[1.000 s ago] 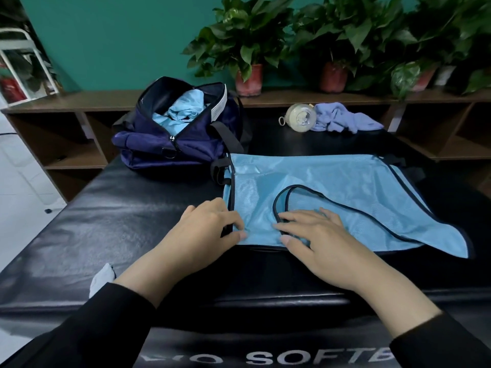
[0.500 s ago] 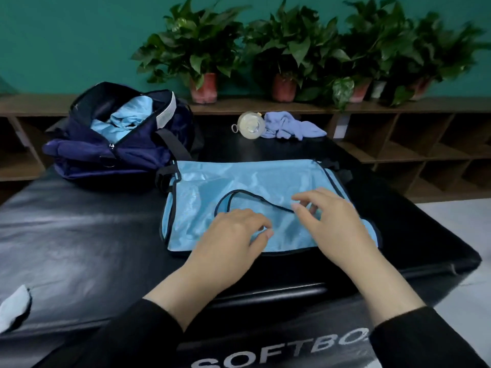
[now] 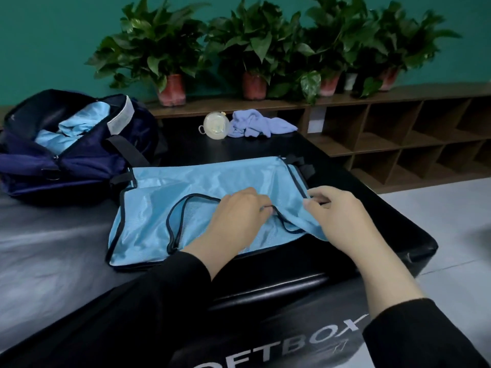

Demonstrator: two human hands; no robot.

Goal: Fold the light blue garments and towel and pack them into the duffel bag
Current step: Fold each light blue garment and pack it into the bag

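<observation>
The garment (image 3: 202, 205) lay flat on the black mat (image 3: 66, 235), its long axis running left to right across the person, and the fold ahead looked to turn on its right end, which sat directly under both hands. The right hand (image 3: 342, 216) was the nearer to that end: its fingers were curled and pinched the loose right corner of the cloth, lifting it slightly off the mat near the mat's right edge. The left hand (image 3: 239, 216) rested just beside it toward the middle, fingers bent down onto the fabric at the black-trimmed armhole; whether it pinched the trim or only pressed it could not be told. From the fingers, the bulk of the garment stretched away to the left, so a fold would likely carry the corner that way. The bag (image 3: 79, 155) stood open at the far left, touching the garment's far left corner, with light blue cloth already inside. The towel (image 3: 260, 126) lay crumpled at the mat's far edge beside a round container (image 3: 215, 126). Behind stood a wooden shelf (image 3: 398, 123), potted plants (image 3: 170, 62) and a teal wall.
</observation>
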